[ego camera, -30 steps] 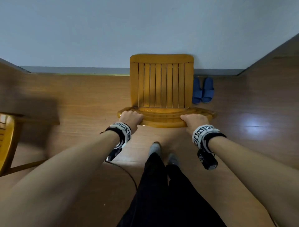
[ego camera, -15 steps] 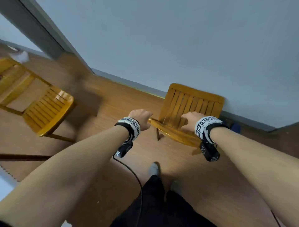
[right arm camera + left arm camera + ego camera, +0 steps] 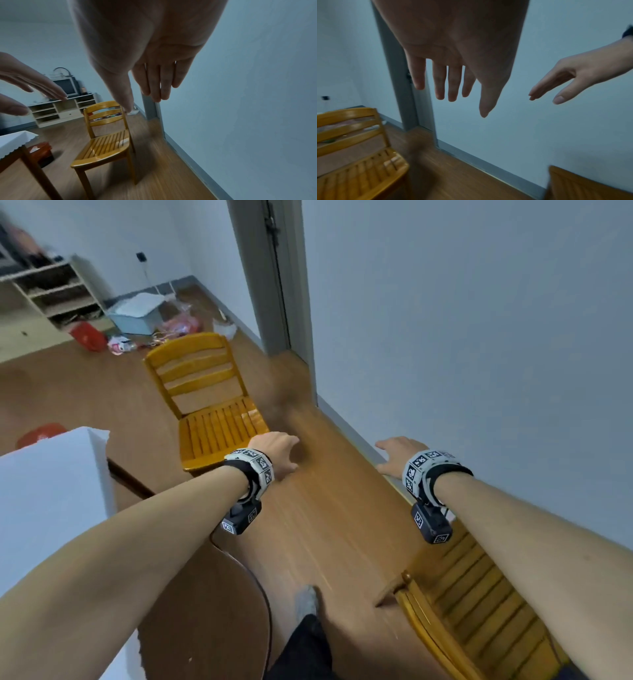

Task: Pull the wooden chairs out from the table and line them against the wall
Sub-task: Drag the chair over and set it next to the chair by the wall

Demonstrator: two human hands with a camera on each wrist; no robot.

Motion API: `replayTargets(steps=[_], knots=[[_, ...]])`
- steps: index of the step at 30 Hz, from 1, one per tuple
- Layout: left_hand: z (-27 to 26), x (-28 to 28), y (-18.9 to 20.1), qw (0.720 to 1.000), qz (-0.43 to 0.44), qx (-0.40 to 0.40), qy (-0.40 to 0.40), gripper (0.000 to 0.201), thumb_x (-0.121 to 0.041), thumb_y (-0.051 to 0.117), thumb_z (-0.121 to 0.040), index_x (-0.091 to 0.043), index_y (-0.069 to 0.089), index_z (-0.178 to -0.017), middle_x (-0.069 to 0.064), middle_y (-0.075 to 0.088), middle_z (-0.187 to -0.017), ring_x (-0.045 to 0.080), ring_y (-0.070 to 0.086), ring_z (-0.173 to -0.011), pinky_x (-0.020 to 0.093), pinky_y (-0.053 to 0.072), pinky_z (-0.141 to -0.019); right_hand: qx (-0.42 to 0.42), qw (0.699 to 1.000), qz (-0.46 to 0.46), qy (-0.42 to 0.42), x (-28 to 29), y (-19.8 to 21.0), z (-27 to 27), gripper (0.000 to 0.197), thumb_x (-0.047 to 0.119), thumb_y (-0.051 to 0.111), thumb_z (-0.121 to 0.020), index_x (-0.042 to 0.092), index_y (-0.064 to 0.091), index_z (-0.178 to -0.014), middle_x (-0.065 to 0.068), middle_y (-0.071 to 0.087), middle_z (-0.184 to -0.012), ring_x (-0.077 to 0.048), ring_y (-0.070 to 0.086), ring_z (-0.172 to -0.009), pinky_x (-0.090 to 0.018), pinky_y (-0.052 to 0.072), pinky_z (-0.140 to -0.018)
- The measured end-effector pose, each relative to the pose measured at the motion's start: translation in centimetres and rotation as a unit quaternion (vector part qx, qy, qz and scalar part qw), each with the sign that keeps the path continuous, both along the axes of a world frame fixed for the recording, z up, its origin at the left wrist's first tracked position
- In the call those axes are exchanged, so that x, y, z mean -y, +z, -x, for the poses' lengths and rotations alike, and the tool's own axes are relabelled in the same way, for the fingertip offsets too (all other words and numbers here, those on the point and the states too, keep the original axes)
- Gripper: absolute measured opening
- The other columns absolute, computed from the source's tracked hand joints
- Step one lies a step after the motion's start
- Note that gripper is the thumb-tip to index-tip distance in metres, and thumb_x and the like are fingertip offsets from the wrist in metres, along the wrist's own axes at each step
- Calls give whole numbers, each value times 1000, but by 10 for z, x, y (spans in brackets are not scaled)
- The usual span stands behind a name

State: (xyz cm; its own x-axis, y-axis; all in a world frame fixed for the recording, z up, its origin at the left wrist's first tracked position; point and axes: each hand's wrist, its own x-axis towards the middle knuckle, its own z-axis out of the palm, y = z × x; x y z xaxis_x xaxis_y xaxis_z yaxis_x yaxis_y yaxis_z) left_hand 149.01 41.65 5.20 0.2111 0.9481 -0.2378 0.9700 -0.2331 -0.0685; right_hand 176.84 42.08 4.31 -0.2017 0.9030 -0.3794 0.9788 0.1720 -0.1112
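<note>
The slatted honey-coloured wooden chair (image 3: 479, 604) standing against the pale grey wall (image 3: 479, 337) is largely covered by the right forearm and cut off at the lower edge, while a second ladder-backed wooden chair (image 3: 209, 409) is seen whole ahead, clear of the wall, near the cloth-covered wooden table (image 3: 51, 491). Between them a strip of bare wood-grain floor (image 3: 325, 508) is left open along the skirting, and the left hand (image 3: 275, 451) and right hand (image 3: 399, 455) are held out with fingers straight and apart, nothing gripped
</note>
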Motion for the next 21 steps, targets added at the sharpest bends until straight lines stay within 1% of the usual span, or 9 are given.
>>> replayTargets(steps=[4, 6, 9, 11, 15, 16, 17, 18, 21], knots=[[58, -71, 11, 999, -8, -8, 46, 57, -50, 64, -88, -20, 55, -135, 2, 62, -130, 25, 60, -116, 38, 54, -86, 15, 999, -11, 35, -89, 9, 52, 65, 32, 58, -94, 24, 37, -155, -5, 56, -144, -27, 62, -118, -39, 56, -90], [83, -109, 16, 998, -11, -9, 62, 55, -49, 64, -86, -21, 56, -133, 2, 63, -128, 26, 61, -114, 39, 54, -85, 31, 998, -13, 52, -135, 16, 77, 64, 32, 58, -94, 23, 38, -154, -5, 55, -145, -27, 61, -119, -39, 56, -91], [116, -166, 24, 997, -16, -5, 75, 62, -48, 63, -87, -21, 51, -141, 2, 60, -133, 26, 59, -119, 40, 53, -89, 35, 997, -22, 71, -203, 24, 112, 55, 31, 58, -92, 20, 47, -146, -6, 60, -137, -27, 63, -114, -40, 57, -89], [134, -202, 28, 996, -23, -4, 81, 65, -50, 63, -88, -21, 48, -144, 2, 58, -136, 26, 57, -123, 42, 52, -92, 29, 995, -30, 88, -244, 26, 134, 58, 30, 57, -92, 20, 45, -148, -5, 58, -139, -27, 62, -116, -40, 56, -90], [156, -264, 24, 994, -9, -1, 106, 66, -52, 61, -89, -21, 46, -145, 2, 58, -137, 26, 57, -122, 42, 52, -93, 13, 992, -21, 124, -315, 22, 168, 67, 31, 56, -94, 24, 33, -156, -2, 50, -150, -26, 59, -123, -38, 54, -92], [162, -293, 22, 993, -11, -8, 114, 66, -52, 61, -89, -21, 46, -146, 2, 58, -137, 26, 57, -122, 42, 52, -93, 7, 991, -21, 130, -347, 19, 178, 67, 31, 56, -94, 23, 32, -157, -3, 48, -152, -26, 57, -126, -39, 53, -95], [164, -301, 21, 993, -12, -7, 116, 66, -52, 61, -89, -21, 46, -146, 2, 58, -137, 26, 57, -122, 43, 52, -94, 0, 990, -21, 136, -356, 17, 182, 67, 31, 56, -95, 23, 32, -157, -3, 46, -154, -26, 56, -128, -40, 52, -97], [166, -311, 22, 992, -12, -5, 122, 66, -52, 60, -89, -21, 46, -146, 2, 58, -137, 26, 56, -123, 43, 51, -95, -4, 990, -16, 140, -368, 17, 188, 66, 30, 56, -96, 22, 32, -157, -3, 46, -154, -26, 55, -128, -40, 52, -98], [172, -379, 18, 990, -8, -9, 141, 68, -52, 60, -90, -21, 43, -148, 3, 55, -141, 26, 54, -126, 42, 51, -96, -14, 985, -23, 173, -446, 7, 201, 63, 35, 55, -98, 22, 34, -156, -4, 50, -150, -26, 58, -125, -39, 53, -96]])
